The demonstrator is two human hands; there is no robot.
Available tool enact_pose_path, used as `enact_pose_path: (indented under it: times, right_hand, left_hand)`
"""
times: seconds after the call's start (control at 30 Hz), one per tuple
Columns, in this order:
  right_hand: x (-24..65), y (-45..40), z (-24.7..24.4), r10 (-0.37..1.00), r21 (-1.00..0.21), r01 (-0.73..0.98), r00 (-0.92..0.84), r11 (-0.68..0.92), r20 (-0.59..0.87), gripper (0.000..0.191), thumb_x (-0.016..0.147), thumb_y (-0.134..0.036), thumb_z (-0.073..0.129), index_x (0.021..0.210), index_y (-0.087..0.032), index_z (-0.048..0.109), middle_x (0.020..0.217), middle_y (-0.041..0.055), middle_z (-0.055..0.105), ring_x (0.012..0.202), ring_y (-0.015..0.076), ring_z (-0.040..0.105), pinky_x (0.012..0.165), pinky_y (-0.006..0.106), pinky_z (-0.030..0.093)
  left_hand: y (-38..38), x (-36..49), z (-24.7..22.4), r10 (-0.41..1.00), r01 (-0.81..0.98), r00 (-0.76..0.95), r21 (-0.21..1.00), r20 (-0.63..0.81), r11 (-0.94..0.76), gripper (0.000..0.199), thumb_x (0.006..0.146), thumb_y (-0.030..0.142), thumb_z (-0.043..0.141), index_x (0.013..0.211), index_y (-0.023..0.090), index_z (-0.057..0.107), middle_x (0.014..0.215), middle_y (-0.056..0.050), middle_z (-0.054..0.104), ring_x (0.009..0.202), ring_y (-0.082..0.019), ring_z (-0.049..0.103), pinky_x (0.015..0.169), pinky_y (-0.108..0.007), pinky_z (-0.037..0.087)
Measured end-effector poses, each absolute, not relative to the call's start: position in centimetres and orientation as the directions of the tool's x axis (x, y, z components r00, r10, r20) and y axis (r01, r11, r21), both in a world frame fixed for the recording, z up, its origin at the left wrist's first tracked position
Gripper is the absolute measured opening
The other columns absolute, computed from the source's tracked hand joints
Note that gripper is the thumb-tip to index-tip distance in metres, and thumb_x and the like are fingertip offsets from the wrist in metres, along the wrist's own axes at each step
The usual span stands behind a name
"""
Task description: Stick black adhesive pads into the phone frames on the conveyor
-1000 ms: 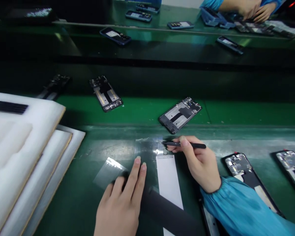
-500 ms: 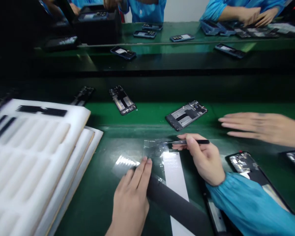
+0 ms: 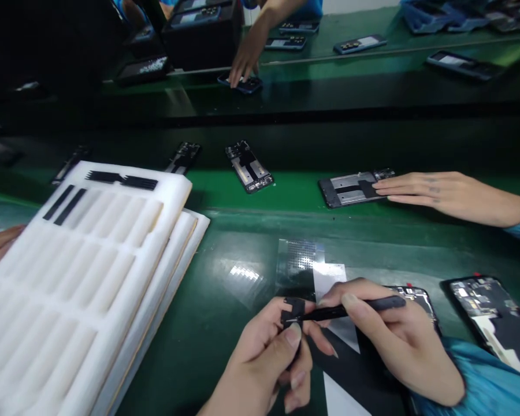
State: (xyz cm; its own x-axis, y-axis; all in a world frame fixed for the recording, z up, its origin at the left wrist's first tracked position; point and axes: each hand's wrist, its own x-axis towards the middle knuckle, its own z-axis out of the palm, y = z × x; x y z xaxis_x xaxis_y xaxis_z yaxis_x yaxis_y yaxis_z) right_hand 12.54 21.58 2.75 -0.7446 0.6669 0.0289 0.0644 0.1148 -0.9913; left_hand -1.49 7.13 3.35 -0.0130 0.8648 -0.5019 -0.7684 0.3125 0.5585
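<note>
My left hand (image 3: 260, 355) is closed, pinching a small flat black part (image 3: 291, 306) between thumb and fingers. A pair of dark tweezers (image 3: 329, 312) is gripped in my right hand (image 3: 394, 338), its tips touching or just over that black part. Beyond my hands lie a clear plastic sheet with rows of small dots (image 3: 301, 256) and a white paper strip (image 3: 328, 273). A wide black strip (image 3: 351, 370) crosses the white one. Partly hidden behind my right hand is an opened phone (image 3: 420, 297).
Stacked white foam trays (image 3: 112, 242) fill the left. Several opened phones, including one phone frame (image 3: 248, 166), lie along the green belt. A co-worker's hand (image 3: 459, 193) rests on another phone frame (image 3: 342, 189) at right. Across the line, another hand (image 3: 248, 55) touches a phone.
My left hand has left the plastic sheet and now holds the small black part. My right hand brought the tweezers to it. The co-worker's hand reached the phone frame. The view shifted.
</note>
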Motion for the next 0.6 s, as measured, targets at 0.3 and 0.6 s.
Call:
enact_pose_path:
  times: [0.3,0.6]
  right_hand:
    - [12.65,21.97,2.61,0.653,-0.976,0.079,-0.753,0.202,0.075,0.024,0.102,-0.034,0.055,0.096,-0.03,0.077,0.089,0.001,0.08,0.083,0.0169,0.078,0.077,0.021,0.064]
    - [13.09,22.6,2.95,0.658,-0.974,0.119,-0.752,0.195,0.04,0.024,0.102,-0.036,0.054,0.094,-0.029,0.076,0.085,0.001,0.079,0.083,0.0179,0.078,0.074,0.023,0.064]
  left_hand:
    - [7.25,-1.83,3.51,0.86,-0.748,0.022,0.563,-0.51,0.353,0.031,0.104,0.035,0.045,0.125,0.016,0.057,0.067,0.003,0.048,0.048,-0.005,0.041,0.047,-0.02,0.031]
    - [7.51,-1.98,3.88,0.846,-0.758,-0.008,0.555,-0.533,0.343,0.029,0.101,0.026,0.047,0.116,0.011,0.067,0.071,-0.002,0.053,0.056,-0.008,0.04,0.05,-0.022,0.034]
